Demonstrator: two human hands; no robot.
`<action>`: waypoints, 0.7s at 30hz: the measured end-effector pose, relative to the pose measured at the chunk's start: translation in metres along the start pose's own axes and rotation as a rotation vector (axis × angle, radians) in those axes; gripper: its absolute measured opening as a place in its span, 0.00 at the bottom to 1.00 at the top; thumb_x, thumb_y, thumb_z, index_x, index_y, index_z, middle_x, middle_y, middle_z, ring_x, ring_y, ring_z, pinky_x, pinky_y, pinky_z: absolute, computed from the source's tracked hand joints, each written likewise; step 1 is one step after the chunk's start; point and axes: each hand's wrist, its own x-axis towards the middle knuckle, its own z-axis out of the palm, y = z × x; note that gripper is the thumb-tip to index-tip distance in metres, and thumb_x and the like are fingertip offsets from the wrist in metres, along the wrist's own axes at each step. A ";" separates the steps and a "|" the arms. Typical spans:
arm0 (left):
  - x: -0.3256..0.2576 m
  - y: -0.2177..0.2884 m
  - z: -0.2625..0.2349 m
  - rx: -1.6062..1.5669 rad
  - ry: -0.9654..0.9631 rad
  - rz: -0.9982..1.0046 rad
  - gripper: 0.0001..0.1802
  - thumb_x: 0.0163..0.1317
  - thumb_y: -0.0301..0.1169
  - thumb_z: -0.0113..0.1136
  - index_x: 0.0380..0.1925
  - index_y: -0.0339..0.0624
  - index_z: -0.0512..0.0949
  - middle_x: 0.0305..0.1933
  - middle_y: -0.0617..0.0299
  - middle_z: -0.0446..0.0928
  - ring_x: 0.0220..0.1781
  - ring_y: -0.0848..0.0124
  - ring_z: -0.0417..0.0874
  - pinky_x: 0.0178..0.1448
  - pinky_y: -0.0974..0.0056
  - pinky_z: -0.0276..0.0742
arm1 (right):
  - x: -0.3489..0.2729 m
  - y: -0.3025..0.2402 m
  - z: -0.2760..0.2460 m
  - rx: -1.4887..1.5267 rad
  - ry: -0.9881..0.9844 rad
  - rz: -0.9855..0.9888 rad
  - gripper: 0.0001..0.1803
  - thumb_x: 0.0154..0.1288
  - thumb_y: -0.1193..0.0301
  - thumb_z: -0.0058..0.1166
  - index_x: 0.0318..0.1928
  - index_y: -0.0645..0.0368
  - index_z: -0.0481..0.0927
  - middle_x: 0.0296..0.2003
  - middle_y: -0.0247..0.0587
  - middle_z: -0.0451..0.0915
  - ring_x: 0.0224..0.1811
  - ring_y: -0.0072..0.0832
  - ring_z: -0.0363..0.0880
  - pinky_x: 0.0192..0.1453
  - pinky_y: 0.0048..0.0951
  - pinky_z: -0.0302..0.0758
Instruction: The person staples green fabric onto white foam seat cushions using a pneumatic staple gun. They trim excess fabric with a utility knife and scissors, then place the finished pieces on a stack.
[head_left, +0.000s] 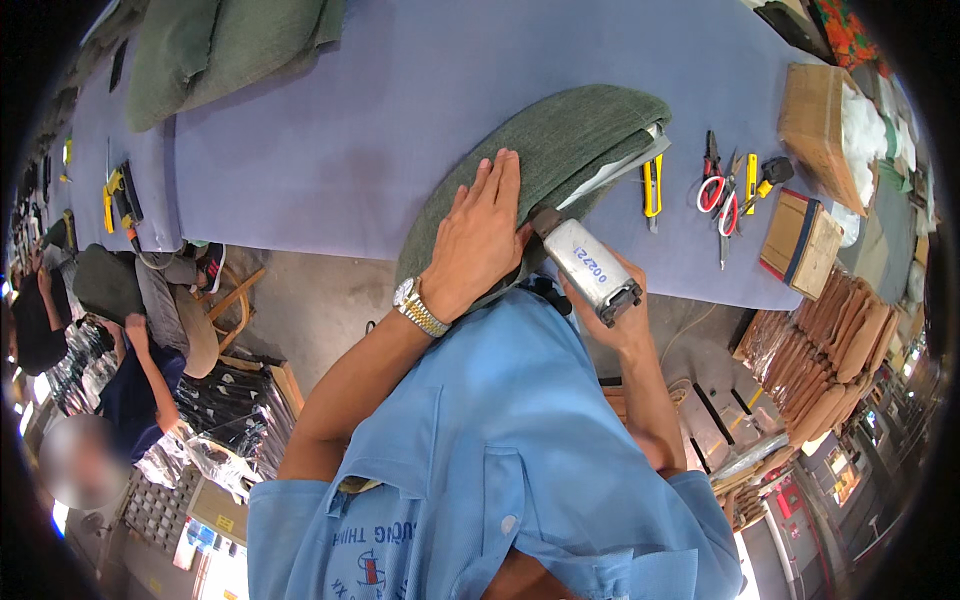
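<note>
A dark green fabric-covered cushion with a curved outline lies tilted over the near edge of the table, a pale lining strip showing along its right side. My left hand, a watch on its wrist, lies flat on the fabric with the fingers stretched out. In my right hand is a silver staple gun, its handle mostly hidden beneath its body. The gun's dark nose meets the cushion's edge close to my left thumb; whether it touches the fabric I cannot tell.
The blue-covered table bears a yellow cutter, red-handled scissors and a small box. An open carton stands at right, green cushions at far left. Another person works at left beside a hot-glue gun.
</note>
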 end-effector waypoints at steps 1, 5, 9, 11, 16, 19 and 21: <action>0.000 -0.001 0.000 -0.008 -0.013 -0.006 0.48 0.61 0.28 0.68 0.77 0.29 0.53 0.79 0.37 0.60 0.80 0.43 0.63 0.77 0.43 0.68 | -0.002 0.000 -0.001 0.032 -0.011 0.001 0.15 0.59 0.76 0.68 0.47 0.66 0.86 0.41 0.50 0.88 0.39 0.38 0.90 0.45 0.33 0.83; -0.002 -0.002 0.002 -0.033 -0.015 -0.005 0.47 0.61 0.28 0.67 0.77 0.29 0.54 0.79 0.37 0.60 0.81 0.43 0.62 0.77 0.40 0.67 | -0.001 -0.005 -0.001 0.017 -0.027 -0.014 0.16 0.59 0.76 0.68 0.48 0.67 0.85 0.42 0.49 0.88 0.38 0.37 0.89 0.45 0.32 0.83; -0.001 0.002 0.004 0.000 -0.027 -0.023 0.48 0.58 0.25 0.66 0.77 0.28 0.54 0.79 0.37 0.60 0.81 0.43 0.62 0.78 0.40 0.67 | 0.002 -0.001 0.006 -0.005 -0.012 0.024 0.22 0.52 0.76 0.69 0.49 0.67 0.83 0.40 0.51 0.85 0.39 0.45 0.87 0.45 0.35 0.81; 0.004 0.003 -0.001 -0.009 -0.035 -0.036 0.48 0.58 0.24 0.66 0.77 0.28 0.54 0.79 0.37 0.60 0.81 0.43 0.63 0.78 0.40 0.67 | 0.002 -0.001 0.007 -0.005 -0.018 0.063 0.24 0.48 0.75 0.70 0.49 0.67 0.82 0.39 0.53 0.84 0.39 0.50 0.85 0.44 0.37 0.80; 0.002 0.004 0.000 -0.024 0.002 -0.018 0.47 0.58 0.24 0.66 0.76 0.27 0.54 0.78 0.35 0.61 0.80 0.43 0.64 0.76 0.40 0.68 | -0.004 0.007 0.005 0.004 0.021 -0.072 0.16 0.59 0.76 0.68 0.48 0.68 0.84 0.38 0.49 0.88 0.39 0.35 0.89 0.45 0.32 0.82; -0.002 0.004 0.006 -0.053 0.051 -0.021 0.47 0.56 0.23 0.67 0.75 0.26 0.55 0.77 0.34 0.62 0.78 0.41 0.65 0.75 0.39 0.69 | -0.005 0.008 0.001 0.027 -0.028 -0.045 0.15 0.60 0.75 0.67 0.47 0.67 0.84 0.36 0.48 0.87 0.38 0.35 0.89 0.44 0.31 0.81; -0.010 -0.001 0.013 0.024 0.119 0.007 0.43 0.58 0.25 0.64 0.72 0.26 0.58 0.73 0.33 0.66 0.75 0.37 0.68 0.74 0.38 0.70 | -0.026 0.039 0.002 -0.146 -0.052 -0.155 0.28 0.50 0.72 0.75 0.52 0.66 0.81 0.43 0.54 0.86 0.44 0.53 0.86 0.51 0.41 0.81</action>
